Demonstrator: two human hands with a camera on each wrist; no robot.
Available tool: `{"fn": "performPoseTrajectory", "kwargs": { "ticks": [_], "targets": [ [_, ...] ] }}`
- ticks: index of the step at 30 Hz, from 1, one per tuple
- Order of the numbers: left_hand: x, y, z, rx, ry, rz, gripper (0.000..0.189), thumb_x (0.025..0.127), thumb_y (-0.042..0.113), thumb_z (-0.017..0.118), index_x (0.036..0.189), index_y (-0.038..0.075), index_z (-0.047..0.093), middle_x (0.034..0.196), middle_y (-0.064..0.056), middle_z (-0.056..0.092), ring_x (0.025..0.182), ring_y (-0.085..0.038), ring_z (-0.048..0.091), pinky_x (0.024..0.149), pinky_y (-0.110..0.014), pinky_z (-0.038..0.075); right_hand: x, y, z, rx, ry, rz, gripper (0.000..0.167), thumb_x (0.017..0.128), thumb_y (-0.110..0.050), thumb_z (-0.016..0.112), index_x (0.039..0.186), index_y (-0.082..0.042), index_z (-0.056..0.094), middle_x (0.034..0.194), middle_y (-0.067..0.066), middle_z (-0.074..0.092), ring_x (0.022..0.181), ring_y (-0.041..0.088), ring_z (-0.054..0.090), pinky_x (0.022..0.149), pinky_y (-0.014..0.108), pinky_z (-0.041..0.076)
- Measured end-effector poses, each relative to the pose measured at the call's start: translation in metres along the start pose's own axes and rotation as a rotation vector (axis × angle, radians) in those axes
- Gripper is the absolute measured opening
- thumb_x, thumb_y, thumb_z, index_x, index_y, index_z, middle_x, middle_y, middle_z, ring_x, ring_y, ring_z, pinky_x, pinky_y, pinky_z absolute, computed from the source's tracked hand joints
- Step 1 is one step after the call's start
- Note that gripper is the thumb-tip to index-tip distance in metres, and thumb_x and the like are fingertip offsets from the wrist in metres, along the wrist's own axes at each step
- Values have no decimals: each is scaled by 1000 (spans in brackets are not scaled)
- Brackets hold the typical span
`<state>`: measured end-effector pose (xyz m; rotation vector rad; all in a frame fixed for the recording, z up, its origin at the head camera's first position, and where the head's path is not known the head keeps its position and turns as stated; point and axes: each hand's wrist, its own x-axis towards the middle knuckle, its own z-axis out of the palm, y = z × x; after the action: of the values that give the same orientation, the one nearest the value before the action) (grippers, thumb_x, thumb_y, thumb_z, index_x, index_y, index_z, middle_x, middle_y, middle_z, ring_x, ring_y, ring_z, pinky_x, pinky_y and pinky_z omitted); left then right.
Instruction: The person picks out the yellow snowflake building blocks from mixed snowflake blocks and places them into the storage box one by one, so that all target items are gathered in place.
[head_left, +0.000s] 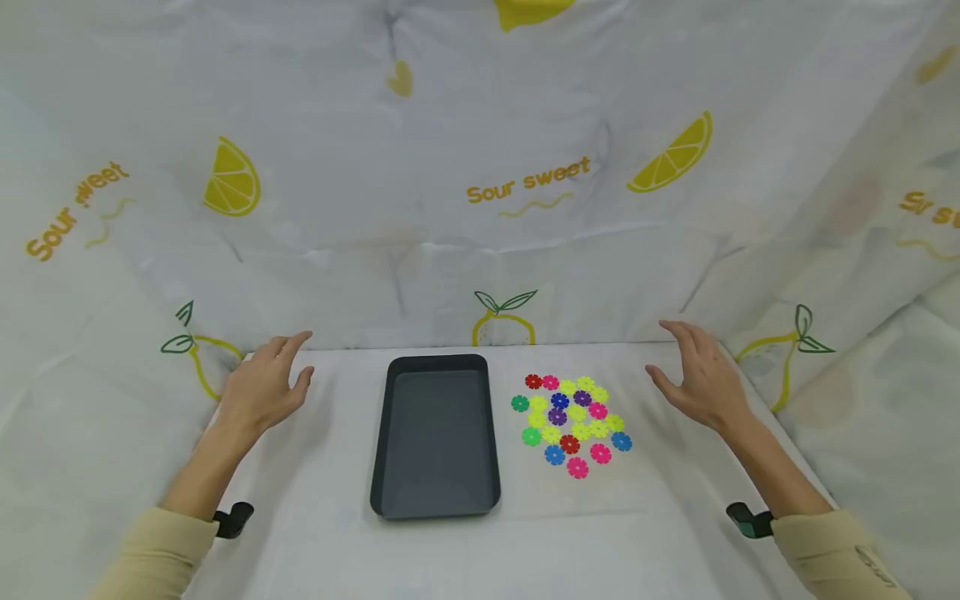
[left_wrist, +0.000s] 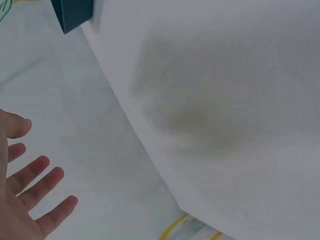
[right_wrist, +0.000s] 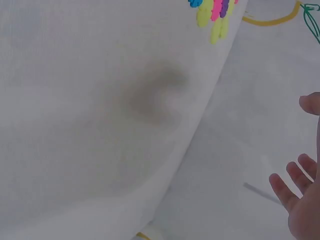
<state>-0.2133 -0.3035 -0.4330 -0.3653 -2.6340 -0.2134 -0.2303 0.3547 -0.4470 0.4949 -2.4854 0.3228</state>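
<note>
Both hands hover over the white table, apart from everything on it. My left hand is left of a dark grey rectangular tray, with fingers and thumb spread and nothing held. In the left wrist view the left hand shows loosely extended fingers. To the right of the coloured discs, my right hand hangs with thumb and fingers apart, holding nothing. Several flower-shaped plastic discs lie in a loose cluster right of the tray, among them a red disc, a blue disc and a green disc.
A white cloth printed with lemons and lettering hangs behind the table and at both sides. The table's back edge runs just beyond the tray. Each wrist wears a dark strapped device, such as the left one.
</note>
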Motion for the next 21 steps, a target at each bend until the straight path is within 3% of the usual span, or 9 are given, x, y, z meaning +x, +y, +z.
{"fn": "performPoseTrajectory", "kwargs": {
  "ticks": [2, 5, 10, 14, 17, 21],
  "targets": [
    [0, 5, 2, -50, -4, -12, 50, 95, 17, 73, 143, 7, 63, 126, -25, 72, 91, -43, 73, 54, -51, 55, -2, -2, 3, 42, -14, 33, 75, 84, -17, 84, 148, 2, 52, 140, 30, 60, 121, 49, 60, 78, 66, 60],
    [0, 11, 7, -127, -30, -34, 45, 96, 15, 72, 139, 6, 66, 122, -20, 74, 93, -39, 74, 53, -47, 55, -5, -4, 7, 98, -66, 92, 71, 87, -13, 85, 148, 2, 52, 137, 28, 62, 115, 46, 63, 75, 62, 62],
    [-4, 18, 18, -316, -139, -109, 42, 99, 10, 70, 140, 3, 64, 125, -23, 75, 105, -40, 76, 75, -57, 62, -6, -9, 15, 268, -171, 174, 64, 92, -8, 83, 147, 4, 52, 133, 29, 64, 114, 46, 66, 85, 64, 62],
    [-9, 25, 24, -510, -219, -148, 43, 99, 6, 73, 140, -1, 63, 128, -27, 73, 104, -42, 77, 84, -50, 64, -3, -13, 22, 405, -260, 230, 57, 96, -7, 80, 146, 3, 53, 134, 30, 66, 115, 48, 68, 90, 59, 63],
    [-12, 32, 27, -649, -300, -176, 45, 99, 6, 75, 142, -2, 63, 132, -29, 71, 106, -40, 78, 80, -38, 64, -2, -13, 28, 472, -337, 273, 52, 98, -9, 78, 144, 3, 55, 135, 30, 66, 115, 48, 70, 88, 37, 67],
    [-12, 43, 29, -831, -430, -195, 47, 101, 8, 73, 143, -6, 59, 138, -34, 64, 110, -38, 77, 79, -32, 67, -2, -12, 36, 554, -424, 310, 47, 100, -10, 75, 141, 6, 58, 134, 31, 67, 116, 48, 70, 80, 15, 58]
  ]
}}
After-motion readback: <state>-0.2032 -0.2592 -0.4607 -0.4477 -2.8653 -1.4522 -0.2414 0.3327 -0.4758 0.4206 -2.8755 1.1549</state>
